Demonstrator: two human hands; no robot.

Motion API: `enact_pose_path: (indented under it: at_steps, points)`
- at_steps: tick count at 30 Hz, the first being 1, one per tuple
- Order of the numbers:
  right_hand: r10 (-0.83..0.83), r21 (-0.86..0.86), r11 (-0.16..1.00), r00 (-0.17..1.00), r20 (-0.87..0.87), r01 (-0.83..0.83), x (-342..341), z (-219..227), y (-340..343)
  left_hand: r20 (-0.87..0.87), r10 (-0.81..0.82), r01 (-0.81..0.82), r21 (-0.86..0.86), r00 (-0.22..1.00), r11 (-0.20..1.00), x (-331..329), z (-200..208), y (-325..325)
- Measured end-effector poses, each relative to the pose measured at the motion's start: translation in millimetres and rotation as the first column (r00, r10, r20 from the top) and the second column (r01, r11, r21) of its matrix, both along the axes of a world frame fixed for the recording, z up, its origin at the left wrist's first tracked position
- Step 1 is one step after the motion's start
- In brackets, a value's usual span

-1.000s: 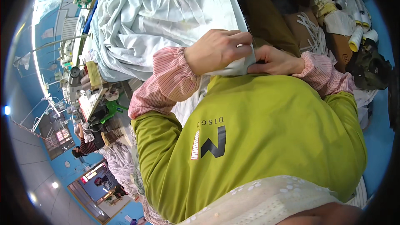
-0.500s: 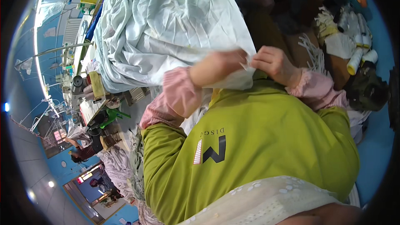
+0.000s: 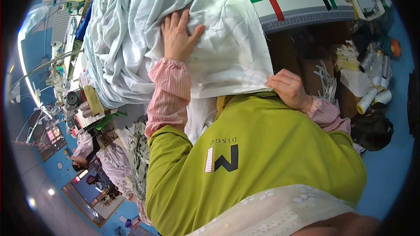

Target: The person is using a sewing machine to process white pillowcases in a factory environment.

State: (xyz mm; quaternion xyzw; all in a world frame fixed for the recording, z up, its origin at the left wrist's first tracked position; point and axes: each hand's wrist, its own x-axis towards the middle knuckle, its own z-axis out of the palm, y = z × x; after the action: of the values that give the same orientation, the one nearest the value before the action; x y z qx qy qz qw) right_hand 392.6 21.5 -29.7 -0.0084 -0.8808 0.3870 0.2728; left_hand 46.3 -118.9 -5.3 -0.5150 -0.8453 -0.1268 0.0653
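A large piece of white fabric (image 3: 227, 48) drapes over the worktable, bunched in folds on the left and smoother toward its near right corner. My left hand (image 3: 179, 39) lies on it with the fingers spread, holding nothing. At that near right corner, by the hem, my right hand (image 3: 288, 88) pinches the fabric between thumb and curled fingers. Pink striped sleeve covers show on both forearms.
A ruler strip (image 3: 310, 22) edges the white table at the upper right, with red and green tape pieces behind. Thread spools (image 3: 372, 98), white fabric strips (image 3: 323, 81) and a small white box (image 3: 366, 3) lie at the right. Sewing equipment (image 3: 76, 99) stands left; another person (image 3: 83, 150) is farther off.
My left hand has left the near right corner and now rests flat farther left and away. My right hand has moved slightly nearer, still at the corner. The fabric there is flatter.
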Motion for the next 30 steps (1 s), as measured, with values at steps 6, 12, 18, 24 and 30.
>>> enact_pose_path:
  at_steps: [6, 12, 18, 24, 30]
  points:
    - [0.013, -0.029, 1.000, 1.000, 0.029, -0.012, -29.6, 3.8, 26.2, -0.015, -0.011, 0.011, 0.044, 1.000, 0.999, -39.8, -6.1, 22.8]
    - [0.003, 0.016, 1.000, 0.999, 0.034, -0.003, -61.8, 9.1, 49.1, -0.011, -0.004, 0.005, 0.070, 1.000, 0.998, -80.7, -9.8, 44.8]
    - [-0.008, 0.050, 0.999, 1.000, 0.011, 0.008, -93.7, 19.1, 68.1, -0.081, 0.050, -0.048, 0.018, 0.995, 0.999, -103.8, 4.6, 68.8]
    - [-0.034, 0.119, 0.992, 0.999, 0.025, 0.031, -126.4, 30.4, 87.5, 0.109, 0.123, -0.119, -0.045, 0.986, 0.992, -134.5, 13.7, 89.2]
    - [-0.044, 0.133, 0.990, 0.998, 0.041, 0.038, -163.4, 35.4, 109.2, 0.034, 0.133, -0.132, -0.020, 0.991, 0.991, -170.2, 7.8, 109.2]
